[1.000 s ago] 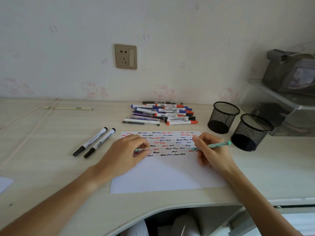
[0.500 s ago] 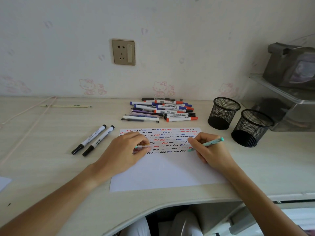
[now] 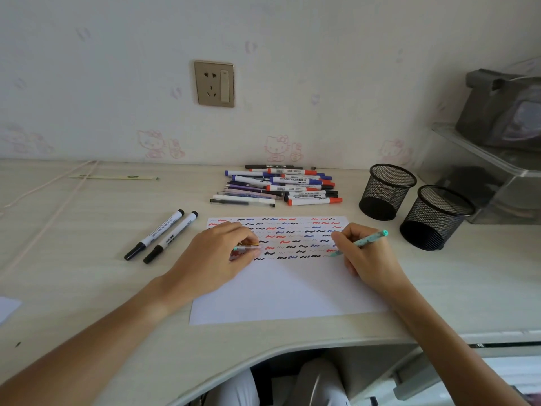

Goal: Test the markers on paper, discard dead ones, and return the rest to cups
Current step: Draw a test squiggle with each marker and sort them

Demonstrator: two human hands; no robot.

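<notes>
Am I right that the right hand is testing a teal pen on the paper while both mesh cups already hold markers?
Not quite. In the head view the right hand does hold the teal pen with its tip at the paper, but both mesh cups are empty; no markers are in them.

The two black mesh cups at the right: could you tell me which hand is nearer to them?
Right. The right hand, gripping the teal pen, sits just left of the mesh cups; the left hand rests across the paper.
</notes>
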